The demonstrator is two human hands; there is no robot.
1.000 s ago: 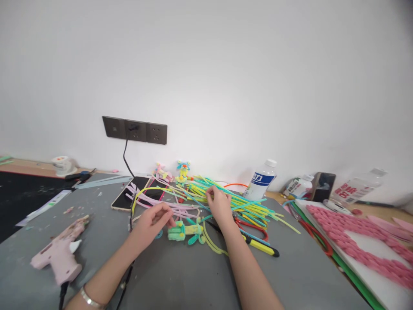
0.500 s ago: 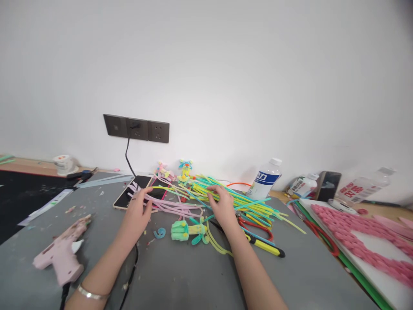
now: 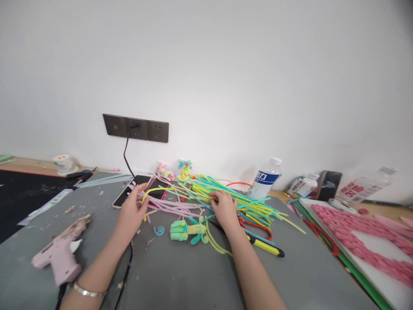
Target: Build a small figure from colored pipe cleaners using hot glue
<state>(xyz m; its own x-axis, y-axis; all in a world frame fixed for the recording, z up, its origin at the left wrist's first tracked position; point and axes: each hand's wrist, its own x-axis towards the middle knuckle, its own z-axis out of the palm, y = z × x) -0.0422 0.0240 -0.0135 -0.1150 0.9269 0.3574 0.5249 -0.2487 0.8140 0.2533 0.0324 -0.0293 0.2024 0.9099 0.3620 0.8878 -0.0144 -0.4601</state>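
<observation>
My left hand (image 3: 131,213) has its thumb and fingers closed on the end of a yellow pipe cleaner (image 3: 155,189), which bends up and over toward the pile. Pink pipe cleaners (image 3: 176,207) lie beside that hand. Over the pile of yellow and teal pipe cleaners (image 3: 254,204), my right hand (image 3: 225,209) has curled fingers pressed among the strands; what lies under the fingertips is partly hidden. Between my forearms lies a green and yellow pipe-cleaner figure (image 3: 187,230). Scissors with red handles (image 3: 258,226) and a yellow-handled cutter (image 3: 266,246) sit beside my right wrist.
A pink glue gun (image 3: 60,256) lies at the left, its cord running forward. Two small pipe-cleaner figures, one pink (image 3: 165,171) and one multicoloured (image 3: 185,170), stand by the wall. A bottle (image 3: 266,178) stands behind the pile. A phone (image 3: 124,198) lies behind my left hand.
My left hand has drawn slightly left and toward me, and the yellow pipe cleaner now arches more. My right hand has shifted a little to the right, lower over the pile.
</observation>
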